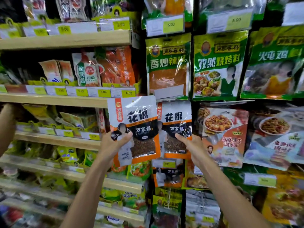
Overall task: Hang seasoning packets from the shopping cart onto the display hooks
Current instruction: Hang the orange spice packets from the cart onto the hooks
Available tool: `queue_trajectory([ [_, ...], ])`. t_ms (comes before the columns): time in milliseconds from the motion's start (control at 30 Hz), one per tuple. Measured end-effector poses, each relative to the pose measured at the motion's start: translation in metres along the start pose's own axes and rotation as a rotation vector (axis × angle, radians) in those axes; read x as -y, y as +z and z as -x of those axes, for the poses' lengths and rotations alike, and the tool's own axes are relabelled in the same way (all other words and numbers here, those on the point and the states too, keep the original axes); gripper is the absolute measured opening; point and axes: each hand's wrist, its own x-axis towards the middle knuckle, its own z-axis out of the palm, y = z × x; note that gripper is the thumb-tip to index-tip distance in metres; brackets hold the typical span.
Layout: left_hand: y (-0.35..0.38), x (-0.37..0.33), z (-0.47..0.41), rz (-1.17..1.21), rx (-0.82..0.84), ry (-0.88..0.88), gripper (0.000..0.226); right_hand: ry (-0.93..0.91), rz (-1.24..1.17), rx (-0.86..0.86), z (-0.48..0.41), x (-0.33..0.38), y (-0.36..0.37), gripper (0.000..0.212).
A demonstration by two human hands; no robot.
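Wooden shelves of seasoning bags fill the left, and green packets hang in rows on the right; the left hand grips a white-and-orange peppercorn packet near its lower left corner, raised before the shelf end; the right hand pinches the lower part of a matching hung packet just beside it.

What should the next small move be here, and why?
Probably slide the held packet right, toward the hook that carries the hung packet. The left hand grips it just left of that matching packet, tops about level, while the right hand holds the hung one.
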Motion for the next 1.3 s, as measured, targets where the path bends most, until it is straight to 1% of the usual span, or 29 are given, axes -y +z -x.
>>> queue_trajectory([
  [33,0.0,0.003,-0.002,0.004,-0.002,-0.009,0.055,0.0,-0.002,-0.001,-0.005,-0.002,0.001,0.024],
  [67,-0.001,0.007,-0.004,0.005,0.001,-0.028,0.043,0.01,0.004,-0.011,-0.009,-0.003,0.003,0.03],
  [100,-0.004,0.014,-0.008,0.001,0.026,-0.051,0.031,0.038,0.016,-0.019,-0.014,-0.003,0.005,0.038],
  [133,-0.005,0.018,-0.009,0.001,0.063,-0.071,0.025,0.069,0.023,-0.026,-0.018,-0.003,0.007,0.051],
  [167,-0.007,0.023,-0.011,0.003,0.096,-0.082,0.029,0.091,0.027,-0.035,-0.02,-0.002,0.009,0.069],
  [200,-0.009,0.027,-0.013,0.007,0.12,-0.098,0.035,0.105,0.038,-0.042,-0.021,0.0,0.012,0.081],
  [233,-0.011,0.032,-0.015,0.019,0.139,-0.118,0.036,0.109,0.047,-0.05,-0.023,0.0,0.012,0.08],
  [267,-0.01,0.034,-0.016,0.029,0.154,-0.131,0.036,0.119,0.053,-0.064,-0.024,0.001,0.014,0.071],
  [300,-0.009,0.037,-0.017,0.038,0.167,-0.139,0.033,0.132,0.05,-0.071,-0.024,0.0,0.015,0.063],
  [367,-0.003,0.037,-0.019,0.012,0.205,-0.153,0.018,0.109,0.076,-0.091,-0.018,-0.007,0.014,0.059],
  [400,0.0,0.036,-0.019,-0.007,0.222,-0.153,0.019,0.073,0.13,-0.114,-0.011,-0.011,0.014,0.054],
  [433,0.001,0.037,-0.02,-0.011,0.232,-0.157,0.024,0.004,0.205,-0.176,-0.003,-0.016,0.014,0.046],
  [500,0.006,0.037,-0.021,0.01,0.25,-0.165,0.04,-0.184,0.357,-0.376,0.013,-0.026,0.014,0.03],
  [533,0.01,0.037,-0.02,0.017,0.277,-0.172,0.046,-0.272,0.375,-0.444,0.021,-0.026,0.016,0.026],
  [567,0.014,0.037,-0.02,0.023,0.298,-0.173,0.046,-0.33,0.357,-0.46,0.029,-0.024,0.019,0.024],
  [633,0.026,0.038,-0.019,0.01,0.317,-0.171,0.041,-0.32,0.231,-0.351,0.037,-0.015,0.027,0.028],
  [700,0.037,0.038,-0.018,-0.003,0.338,-0.142,0.055,-0.238,0.057,-0.167,0.042,-0.003,0.037,0.036],
  [733,0.043,0.037,-0.017,-0.007,0.345,-0.13,0.056,-0.211,0.009,-0.113,0.041,-0.001,0.04,0.039],
  [767,0.047,0.035,-0.016,-0.002,0.349,-0.125,0.052,-0.202,-0.014,-0.093,0.04,0.0,0.042,0.036],
  [833,0.052,0.028,-0.015,0.007,0.36,-0.095,0.036,-0.198,-0.058,-0.095,0.038,0.0,0.041,0.024],
  [900,0.052,0.019,-0.015,-0.082,0.367,0.012,0.023,-0.185,-0.107,-0.107,0.037,-0.002,0.038,0.023],
  [933,0.051,0.015,-0.016,-0.155,0.315,0.093,0.012,-0.18,-0.12,-0.115,0.036,-0.003,0.036,0.027],
  [967,0.048,0.011,-0.018,-0.228,0.203,0.183,0.005,-0.178,-0.126,-0.123,0.036,-0.003,0.033,0.031],
  [1000,0.044,0.006,-0.022,-0.308,0.047,0.292,0.007,-0.182,-0.125,-0.129,0.036,-0.004,0.031,0.034],
  [1067,0.036,-0.006,-0.034,-0.492,-0.287,0.573,0.01,-0.192,-0.113,-0.145,0.034,-0.004,0.028,0.035],
  [1100,0.033,-0.011,-0.042,-0.594,-0.421,0.712,0.012,-0.194,-0.107,-0.154,0.034,-0.004,0.026,0.032],
  [1133,0.03,-0.014,-0.052,-0.68,-0.507,0.821,0.016,-0.194,-0.102,-0.161,0.032,-0.005,0.024,0.028],
  [1200,0.025,-0.016,-0.072,-0.821,-0.548,0.926,0.022,-0.198,-0.084,-0.164,0.03,-0.003,0.023,0.025],
  [1300,0.022,-0.007,-0.097,-0.951,-0.543,0.952,0.026,-0.204,-0.063,-0.147,0.025,0.0,0.021,0.032],
])
